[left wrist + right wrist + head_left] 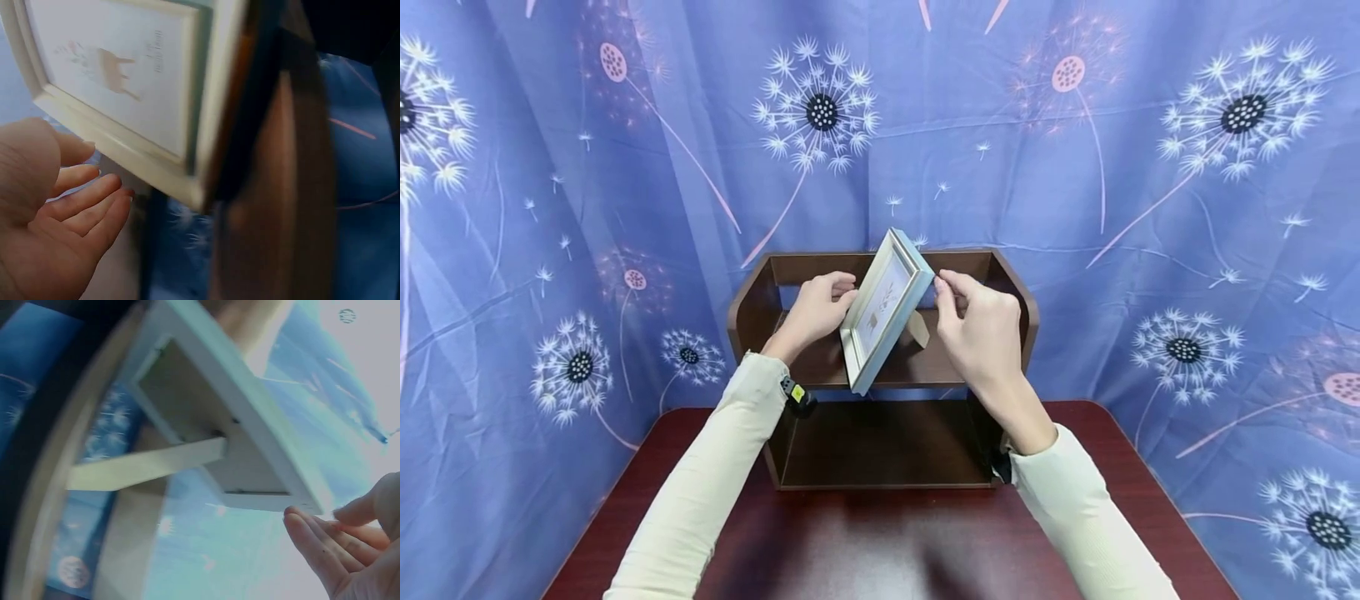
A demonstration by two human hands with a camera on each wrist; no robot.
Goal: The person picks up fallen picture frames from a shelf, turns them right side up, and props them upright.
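Note:
A picture frame with a pale blue edge and a plant drawing is tilted in front of the shelf unit's upper level. My right hand pinches its upper right corner with thumb and fingertips. To the left of the frame is my left hand, fingers loosely bent. In the left wrist view, that hand's thumb overlaps the frame's border, while its other fingers lie apart below it. From the frame's back sticks out a pale support leg, visible in the right wrist view.
A dark brown two-level shelf unit stands on a reddish-brown table. Its side panels rise beside the hands. Behind the table hangs a blue curtain with dandelion prints.

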